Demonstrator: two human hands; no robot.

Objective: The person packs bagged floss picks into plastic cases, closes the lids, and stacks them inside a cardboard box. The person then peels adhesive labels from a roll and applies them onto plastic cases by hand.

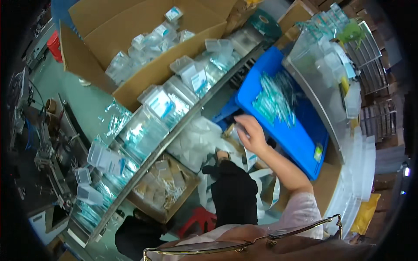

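My right hand (pixel 251 135) reaches in from the right with its fingers loosely apart and nothing visible in them. It hovers by the near left edge of a blue plastic bin (pixel 300 145). Inside the bin lies a heap of thin teal-and-clear packets (pixel 275 101). Just left of my fingers is a small brown item (pixel 230 132), partly hidden, too unclear to name. Below the hand, white plastic sheeting (pixel 196 141) and white strips lie crumpled. My left hand does not show.
Left of me runs a long bench edge (pixel 148 167) lined with clear plastic boxes (pixel 148 126) of teal packets. A large carton (pixel 170 61) of clear boxes stands behind. A smaller carton (pixel 191 178) sits beside my leg, near a red stool (pixel 198 219). Stacked translucent containers (pixel 355 169) stand at right.
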